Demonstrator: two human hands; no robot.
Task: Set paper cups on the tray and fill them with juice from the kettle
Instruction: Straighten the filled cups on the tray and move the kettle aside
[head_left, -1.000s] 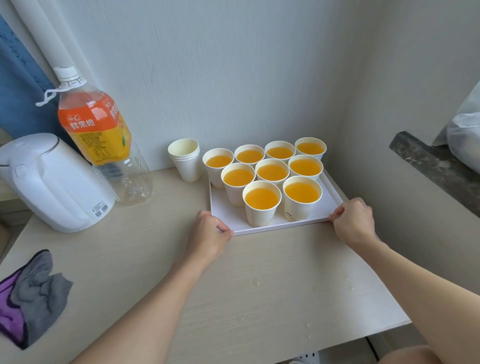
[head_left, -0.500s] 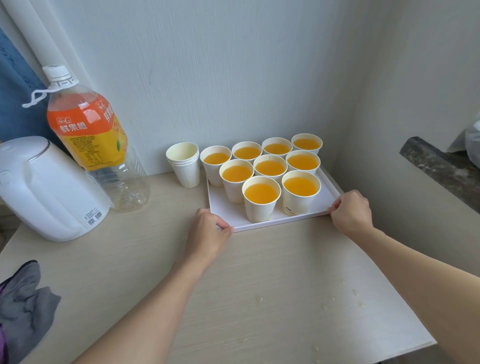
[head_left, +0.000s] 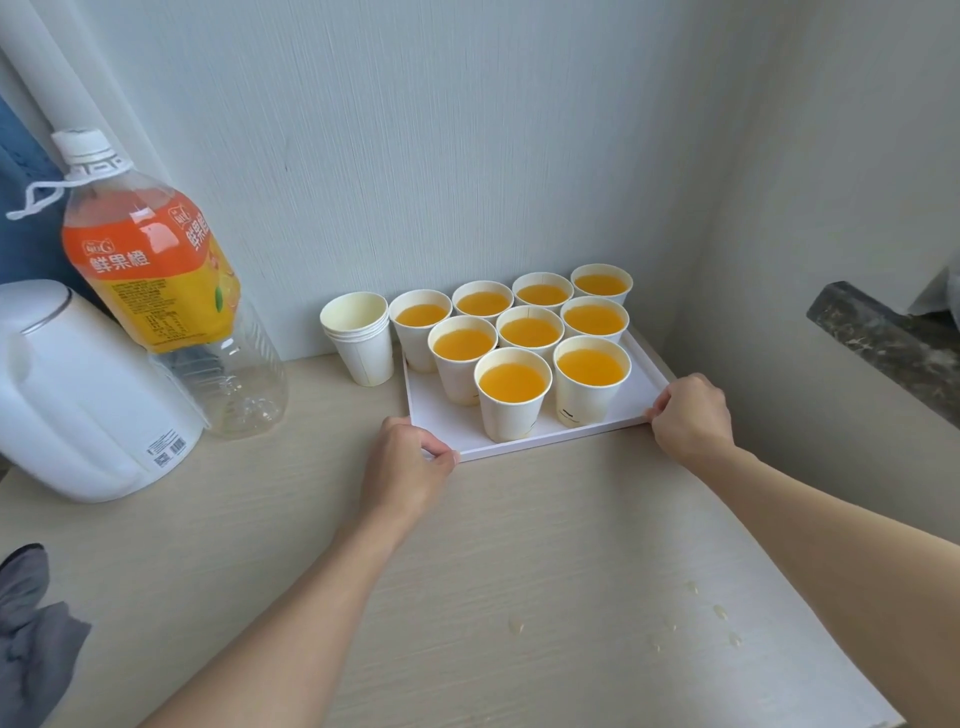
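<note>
The left hand (head_left: 402, 470) is curled over the near left corner of the white tray (head_left: 636, 388), fingers wrapped down on the rim and closed on it; the right hand (head_left: 688, 415) grips the near right corner the same way, knuckles up, fingers folded onto the edge. Between the two sets of fingers runs the tray's near long edge, so its long axis lies across from one hand to the other, slightly skewed, the right end further from the person. Beyond the fingers stand nine paper cups (head_left: 514, 393) filled with orange juice, upright and packed close in rows toward the wall (head_left: 467, 156); the far row sits close to it, though I cannot tell whether it touches. Outside the right fingers the side wall (head_left: 779, 260) is near, leaving little room there. Just left of the left fingers, off the tray, is a stack of empty cups (head_left: 358, 338) touching or nearly touching the nearest filled cup. Further left stand a mostly empty juice bottle (head_left: 156, 280) and the white kettle (head_left: 72, 389), well apart from the hand. Behind both wrists the table (head_left: 519, 545) is open, with a few small drops (head_left: 719, 612) near its right edge and a grey cloth (head_left: 31, 634) at the far left.
</note>
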